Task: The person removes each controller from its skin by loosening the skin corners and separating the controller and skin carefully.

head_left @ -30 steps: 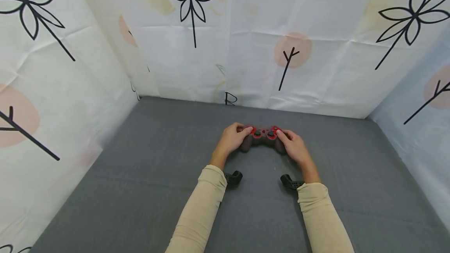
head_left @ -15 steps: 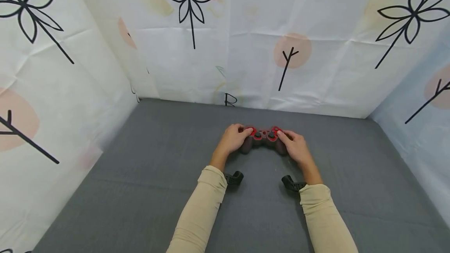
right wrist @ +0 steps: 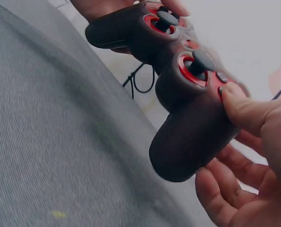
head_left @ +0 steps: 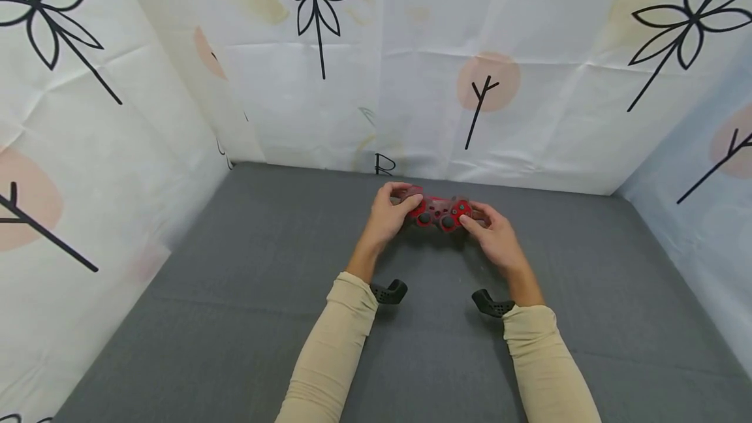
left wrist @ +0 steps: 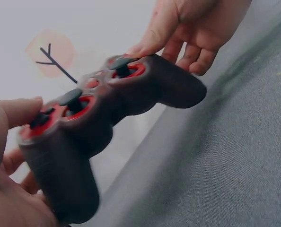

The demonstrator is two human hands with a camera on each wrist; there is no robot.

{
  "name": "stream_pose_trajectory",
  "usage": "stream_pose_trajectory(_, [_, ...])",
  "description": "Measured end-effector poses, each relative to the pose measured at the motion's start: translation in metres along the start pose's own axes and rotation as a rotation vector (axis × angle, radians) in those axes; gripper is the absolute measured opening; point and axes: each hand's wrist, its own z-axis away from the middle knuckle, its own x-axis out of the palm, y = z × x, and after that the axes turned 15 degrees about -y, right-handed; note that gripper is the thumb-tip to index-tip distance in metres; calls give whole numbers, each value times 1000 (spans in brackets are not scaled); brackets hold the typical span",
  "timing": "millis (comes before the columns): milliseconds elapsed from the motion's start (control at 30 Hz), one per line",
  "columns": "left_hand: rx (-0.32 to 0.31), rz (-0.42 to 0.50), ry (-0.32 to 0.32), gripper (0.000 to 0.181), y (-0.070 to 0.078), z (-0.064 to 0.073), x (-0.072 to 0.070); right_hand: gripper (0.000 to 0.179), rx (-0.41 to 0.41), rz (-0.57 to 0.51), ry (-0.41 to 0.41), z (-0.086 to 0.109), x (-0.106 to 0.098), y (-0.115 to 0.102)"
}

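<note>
A black and red game controller is held above the grey table by both hands, its button face turned up toward the head camera. My left hand grips its left end, the thumb lying by the direction pad. At the other end my right hand pinches it, with the thumb on the button side and the fingers behind. Two black thumbsticks show between the thumbs in both wrist views. The left wrist view shows a gap between the controller's grips and the cloth below.
Grey cloth covers the table. White sheets with flower and tree prints form a back wall and side walls. Black wrist-camera mounts stick inward from both sleeves.
The controller has risen off the table and tilted, its face now showing more and its left end higher. Both hands moved with it, the left one farther up.
</note>
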Motion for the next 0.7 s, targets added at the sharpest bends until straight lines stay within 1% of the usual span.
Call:
stream_pose_trajectory(100, [47,35,5,45,6,2,0,63,-30,-22,16,0,1,-3])
stream_pose_trajectory(167, [58,14,-3,52,9,3,0,62,-54,-43,24,0,0,-4])
stream_pose_trajectory(267, [45,-77,-28,63,13,4,0,60,-89,-70,32,0,0,-6])
stream_pose_trajectory(367, [21,-154,-71,67,15,6,0,59,-121,-70,24,1,-1,-8])
stream_pose_trajectory(433, [10,-177,-96,68,16,6,0,58,-134,-63,15,1,-2,-9])
stream_pose_trajectory(500, [4,-180,-111,69,16,7,0,57,-141,-53,4,2,-3,-8])
stream_pose_trajectory(600, [4,-203,-120,69,16,7,2,57,-139,-34,-7,2,-5,-7])
stream_pose_trajectory(700, [11,-233,-120,66,17,8,2,59,-120,-19,-23,3,-4,-8])
